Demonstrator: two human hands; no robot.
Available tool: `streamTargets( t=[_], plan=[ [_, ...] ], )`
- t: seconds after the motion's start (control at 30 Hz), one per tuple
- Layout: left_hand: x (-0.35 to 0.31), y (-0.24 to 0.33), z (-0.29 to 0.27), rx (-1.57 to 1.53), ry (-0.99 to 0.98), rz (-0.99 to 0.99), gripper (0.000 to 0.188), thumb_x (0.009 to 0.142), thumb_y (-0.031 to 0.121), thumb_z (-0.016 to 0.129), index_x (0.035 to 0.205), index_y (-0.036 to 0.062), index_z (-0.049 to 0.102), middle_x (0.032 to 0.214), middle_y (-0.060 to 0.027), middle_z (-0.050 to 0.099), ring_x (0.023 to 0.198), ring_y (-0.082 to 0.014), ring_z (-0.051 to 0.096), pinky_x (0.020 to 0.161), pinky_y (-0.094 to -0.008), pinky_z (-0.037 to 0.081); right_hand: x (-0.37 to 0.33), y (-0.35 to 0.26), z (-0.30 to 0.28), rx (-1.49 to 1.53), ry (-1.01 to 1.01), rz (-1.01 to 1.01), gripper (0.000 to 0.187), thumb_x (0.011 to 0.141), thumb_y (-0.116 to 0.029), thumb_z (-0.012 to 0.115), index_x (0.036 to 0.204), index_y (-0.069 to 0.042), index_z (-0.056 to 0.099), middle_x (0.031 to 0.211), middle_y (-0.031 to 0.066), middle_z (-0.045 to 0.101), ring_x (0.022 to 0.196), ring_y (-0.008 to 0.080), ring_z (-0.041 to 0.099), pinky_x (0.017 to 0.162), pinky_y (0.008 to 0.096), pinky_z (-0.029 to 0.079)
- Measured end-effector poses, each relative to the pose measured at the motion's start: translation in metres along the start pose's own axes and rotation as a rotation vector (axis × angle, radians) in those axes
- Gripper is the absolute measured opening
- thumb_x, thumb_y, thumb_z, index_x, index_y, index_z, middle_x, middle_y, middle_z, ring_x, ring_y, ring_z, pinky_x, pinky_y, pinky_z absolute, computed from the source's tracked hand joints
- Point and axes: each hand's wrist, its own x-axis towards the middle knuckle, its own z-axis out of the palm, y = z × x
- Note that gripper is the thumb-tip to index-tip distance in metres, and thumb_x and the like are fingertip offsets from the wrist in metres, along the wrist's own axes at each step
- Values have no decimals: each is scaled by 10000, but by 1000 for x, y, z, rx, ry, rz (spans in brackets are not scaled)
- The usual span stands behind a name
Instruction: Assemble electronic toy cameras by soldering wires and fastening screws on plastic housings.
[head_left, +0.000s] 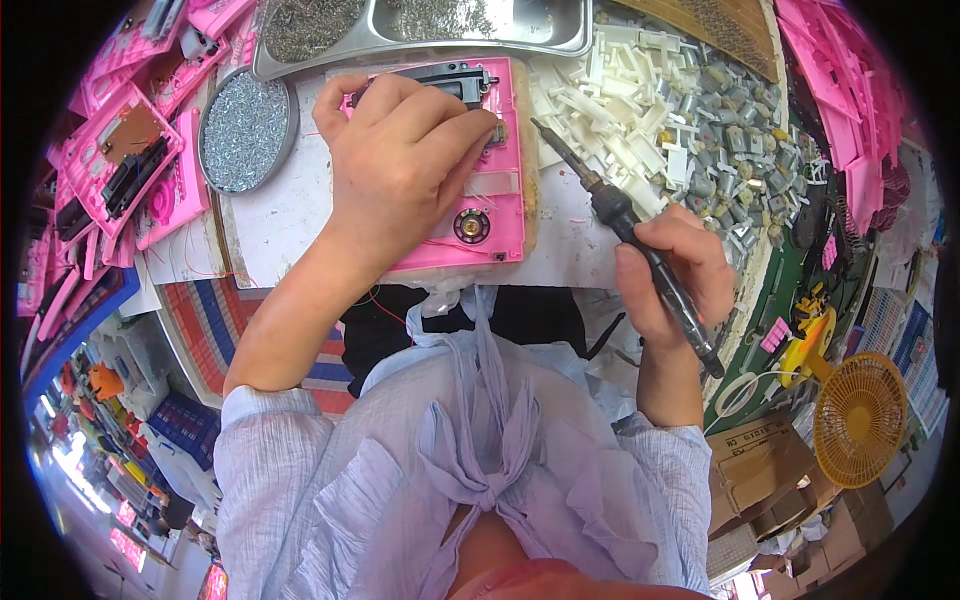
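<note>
The pink plastic housing (503,207) lies by the front edge of the bench (265,235), near the middle of that edge, and the likeliest trouble is around its upper right. There the left hand (400,150) is spread over the housing with fingers bent, thumb and forefinger meeting beside a small metallic part (497,135); whether they pinch it or only press near it, I cannot tell. The right hand (685,275) grips a black-handled screwdriver (645,240), its tip just beside the housing's right side and near those fingertips, so a slip or a hurried swing could catch skin or scratch the pink plastic. If the left hand eased off, the small part could probably shift out of place. The round speaker (471,226), toward the housing's front right corner, sits exposed, and a stray tip could mark it. A thin red wire (378,300) trails past the bench's front edge, close to the clothing, where a snag could tug it. Toward the bench's right edge, white plastic brackets (625,110) heap against small metal motors (735,130); a sweep of the tool might scatter them. On the left, the round dish of screws (243,130) could tip if the left forearm swung outward.
</note>
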Motion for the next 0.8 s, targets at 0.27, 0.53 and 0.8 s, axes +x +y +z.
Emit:
streamTargets(
  t=[0.27, 0.53, 0.8],
  plan=[
    [1, 3, 2, 45, -35, -24, 110, 736, 169, 796, 815, 177, 720, 826, 69, 604, 891, -156, 603, 961, -458, 331, 1, 0, 8, 31, -42, 13, 285, 770, -1, 817, 999, 10, 648, 702, 93, 650, 532, 163, 545, 473, 275, 392],
    [2, 3, 1, 62, -61, -22, 118, 718, 168, 790, 796, 172, 702, 838, 65, 588, 901, -155, 592, 964, -468, 326, 6, -2, 12, 1, -81, 42, 269, 754, 12, 815, 975, -7, 663, 713, 86, 661, 531, 176, 550, 481, 284, 414],
    [1, 2, 2, 70, -61, -8, 132, 711, 175, 788, 793, 171, 686, 858, 63, 588, 920, -163, 589, 959, -471, 324, 4, -5, 14, -48, -141, 35, 265, 815, -10, 782, 1022, 5, 617, 710, 94, 605, 584, 171, 527, 526, 287, 379]
  ],
)
